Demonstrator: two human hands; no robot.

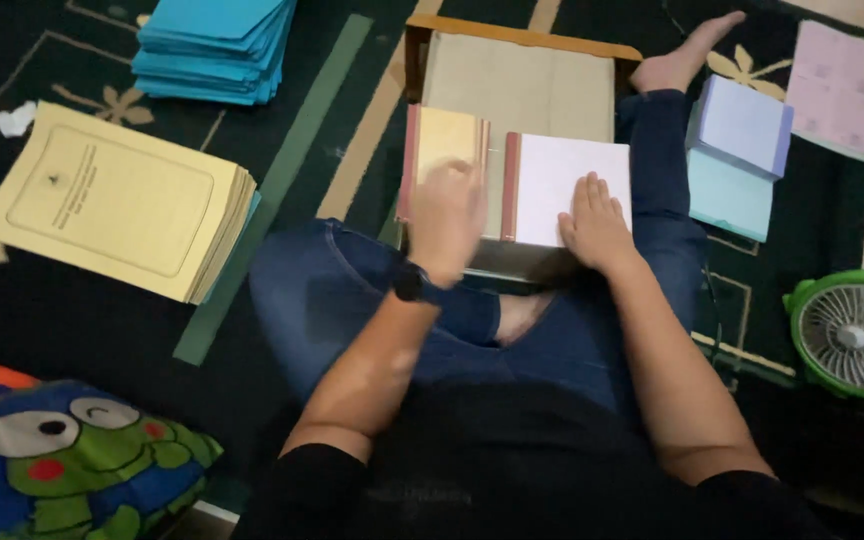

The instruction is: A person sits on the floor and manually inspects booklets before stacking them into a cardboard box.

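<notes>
Head view, looking down at a person seated cross-legged on a dark patterned carpet [282, 140], with a small wooden counter [522, 75] over the lap. The left hand [447, 220], blurred, lies over a gold-yellow booklet [444, 140] with a red spine; whether that grip is closed on it, I cannot tell. The right hand [597, 222] rests flat, fingers spread apart and clamped on nothing, pressing the lower right corner of a white booklet [562, 175], also red-spined. Both booklets lie side by side, just touching, on the counter's near edge.

At far left sits a thick stack of yellow paper covers [122, 200], each printed with a framed rectangular label. Above it is a pile of blue sheets [214, 45]. To the right, beside the knee, is a lilac and pale blue paper stack [742, 150], then pink sheets [837, 90]. A round green fan [852, 335] stands at the right edge. A soft frog-faced cushion [62, 460] fills the lower left corner.
</notes>
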